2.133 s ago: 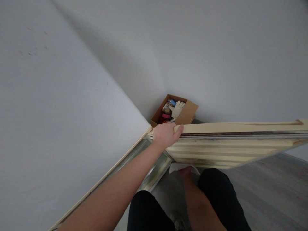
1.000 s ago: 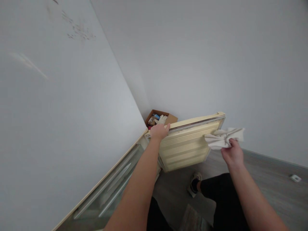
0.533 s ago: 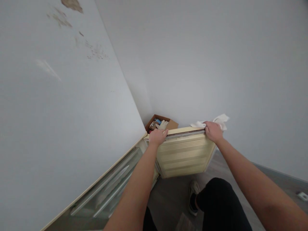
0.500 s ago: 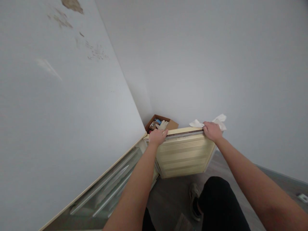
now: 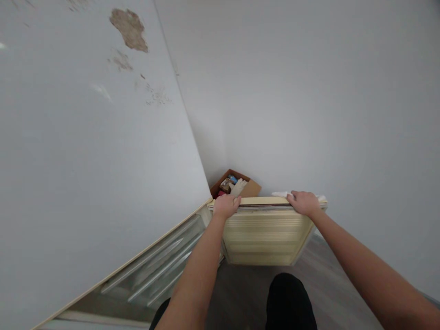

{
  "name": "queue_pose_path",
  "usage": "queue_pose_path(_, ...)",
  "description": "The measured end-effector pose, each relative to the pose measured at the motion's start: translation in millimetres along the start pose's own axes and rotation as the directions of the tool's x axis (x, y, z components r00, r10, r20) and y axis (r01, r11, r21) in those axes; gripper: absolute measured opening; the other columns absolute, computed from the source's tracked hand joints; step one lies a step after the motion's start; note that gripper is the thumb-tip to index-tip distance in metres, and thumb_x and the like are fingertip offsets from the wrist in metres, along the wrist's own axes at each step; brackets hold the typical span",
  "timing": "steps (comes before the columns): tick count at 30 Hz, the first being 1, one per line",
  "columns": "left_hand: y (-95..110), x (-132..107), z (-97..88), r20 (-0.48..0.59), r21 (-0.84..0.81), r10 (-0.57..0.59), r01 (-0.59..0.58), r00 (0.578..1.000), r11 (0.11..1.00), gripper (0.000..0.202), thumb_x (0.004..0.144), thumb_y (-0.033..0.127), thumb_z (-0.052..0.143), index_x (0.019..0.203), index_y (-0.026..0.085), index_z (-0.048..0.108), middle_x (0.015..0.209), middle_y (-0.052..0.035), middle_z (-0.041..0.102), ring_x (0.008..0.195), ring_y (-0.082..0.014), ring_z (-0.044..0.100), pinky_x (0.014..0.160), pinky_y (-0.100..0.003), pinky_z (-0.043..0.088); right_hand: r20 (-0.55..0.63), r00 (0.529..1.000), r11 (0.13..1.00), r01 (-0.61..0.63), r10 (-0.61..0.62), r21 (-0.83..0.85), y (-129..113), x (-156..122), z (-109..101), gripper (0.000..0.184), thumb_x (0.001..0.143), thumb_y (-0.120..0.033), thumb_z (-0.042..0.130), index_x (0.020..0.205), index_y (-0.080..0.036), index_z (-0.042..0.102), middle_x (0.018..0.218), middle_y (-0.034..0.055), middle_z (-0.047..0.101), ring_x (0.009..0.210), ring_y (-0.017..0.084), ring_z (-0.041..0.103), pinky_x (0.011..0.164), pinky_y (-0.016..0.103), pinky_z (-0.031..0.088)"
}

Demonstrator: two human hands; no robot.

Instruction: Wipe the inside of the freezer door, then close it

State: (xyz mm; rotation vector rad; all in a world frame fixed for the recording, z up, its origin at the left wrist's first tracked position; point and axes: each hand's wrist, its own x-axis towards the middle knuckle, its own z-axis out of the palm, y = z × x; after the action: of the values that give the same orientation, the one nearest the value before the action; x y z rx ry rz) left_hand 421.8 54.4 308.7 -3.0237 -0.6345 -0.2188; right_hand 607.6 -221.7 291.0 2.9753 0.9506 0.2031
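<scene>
A cream-coloured ribbed door (image 5: 264,236) stands open from a low white cabinet or fridge, seen from above. My left hand (image 5: 226,206) grips the door's top edge near the hinge side, fingers curled over it. My right hand (image 5: 302,202) lies on the same top edge towards its free end, pressing a white cloth (image 5: 280,194) against it; the cloth peeks out on both sides of the fingers.
A big white top surface (image 5: 85,160) with a brown chipped patch fills the left. Glass shelves (image 5: 161,270) show inside the open unit. A cardboard box (image 5: 237,184) with gloves and small items sits in the wall corner. Grey floor and my dark-trousered knee lie below.
My right hand brought the cloth up from beside the door onto its top edge and pressed it flat there. The left hand stayed gripping the edge. The view has tilted upward.
</scene>
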Motion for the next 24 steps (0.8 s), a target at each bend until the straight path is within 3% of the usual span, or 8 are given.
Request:
queue_pose_path(7, 0, 7, 2.5, 0.011, -0.023, -0.005, 0.005, 1.0, 1.0, 0.059, 0.104, 0.051, 0.028, 0.105, 0.018, 0.077, 0.106, -0.0142, 0.077, 0.102, -0.0266, 0.073, 0.089, -0.034, 0.052, -0.04, 0.999, 0.999, 0.022, -0.024, -0.038, 0, 7, -2, 0.052, 0.104, -0.044, 0.028, 0.106, -0.016, 0.072, 0.099, 0.0169, 0.076, 0.095, 0.029, 0.073, 0.08, 0.036, 0.045)
queue_pose_path(16, -3, 13, 9.5, 0.02, -0.028, -0.004, 0.005, 1.0, 1.0, 0.064, 0.104, 0.053, 0.023, 0.104, 0.017, 0.076, 0.106, -0.0141, 0.077, 0.101, -0.0266, 0.073, 0.087, -0.035, 0.052, 0.001, 1.0, 0.998, 0.026, -0.026, -0.053, 0, 25, -2, 0.054, 0.105, -0.047, 0.028, 0.115, -0.016, 0.071, 0.106, 0.0169, 0.075, 0.102, 0.031, 0.071, 0.083, 0.037, 0.044)
queue_pose_path(24, -5, 8, 13.1, 0.004, -0.034, -0.006, 0.006, 1.0, 0.999, 0.069, 0.103, 0.058, 0.02, 0.105, 0.018, 0.076, 0.107, -0.0161, 0.076, 0.103, -0.0284, 0.072, 0.089, -0.037, 0.051, -0.047, 0.999, 0.998, -0.002, -0.001, -0.064, -4, -1, -6, 0.051, 0.105, -0.043, 0.029, 0.109, -0.016, 0.072, 0.1, 0.0164, 0.076, 0.097, 0.031, 0.073, 0.08, 0.037, 0.045)
